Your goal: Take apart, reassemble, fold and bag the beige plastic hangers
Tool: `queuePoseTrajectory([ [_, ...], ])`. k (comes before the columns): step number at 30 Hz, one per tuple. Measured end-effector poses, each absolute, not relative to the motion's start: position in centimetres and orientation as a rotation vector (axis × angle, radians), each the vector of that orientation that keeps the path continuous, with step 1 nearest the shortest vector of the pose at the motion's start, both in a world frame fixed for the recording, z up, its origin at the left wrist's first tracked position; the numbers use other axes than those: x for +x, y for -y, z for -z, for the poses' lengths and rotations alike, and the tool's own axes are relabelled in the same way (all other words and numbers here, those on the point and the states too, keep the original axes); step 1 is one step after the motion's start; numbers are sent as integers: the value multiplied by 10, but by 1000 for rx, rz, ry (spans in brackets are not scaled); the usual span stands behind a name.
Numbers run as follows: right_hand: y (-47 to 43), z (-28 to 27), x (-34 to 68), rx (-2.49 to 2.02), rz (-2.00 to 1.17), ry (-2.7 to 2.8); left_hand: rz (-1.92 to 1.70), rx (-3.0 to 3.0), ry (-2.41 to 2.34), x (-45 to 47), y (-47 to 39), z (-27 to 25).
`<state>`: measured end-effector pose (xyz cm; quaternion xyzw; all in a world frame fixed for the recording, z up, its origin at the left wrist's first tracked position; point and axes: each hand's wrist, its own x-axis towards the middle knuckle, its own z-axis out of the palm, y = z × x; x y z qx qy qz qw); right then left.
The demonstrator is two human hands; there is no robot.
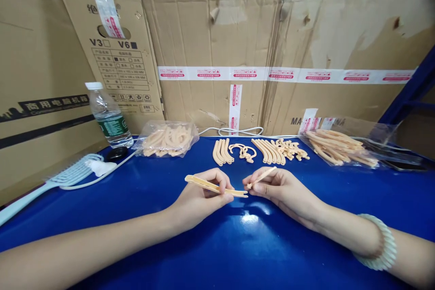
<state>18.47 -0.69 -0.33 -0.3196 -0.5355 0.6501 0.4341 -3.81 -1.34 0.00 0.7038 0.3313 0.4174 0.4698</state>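
My left hand is closed on a long beige plastic strip, hollow along its length, with a forked end pointing right. My right hand pinches a thinner beige plastic piece, tilted up to the right. Its lower end is close to the strip's forked end; whether they touch I cannot tell. Behind the hands lie a row of curved beige strips, some hook-shaped pieces, a second row of strips and a pile of small beige parts.
A clear bag of beige parts lies back left, another bag back right. On the left are a water bottle, a black round object and a light-blue hairbrush. Cardboard walls the blue table; a white cable runs along it.
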Motion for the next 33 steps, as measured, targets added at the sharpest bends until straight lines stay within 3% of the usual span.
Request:
queuePoseTrajectory([
  [13, 13, -2, 183, -799, -1868, 1376, -1107, 2128, -766, -39, 25, -7],
  [33, 19, 3, 170, -888, -1541, 1489, -1062, 2117, -772, -35, 27, -4],
])
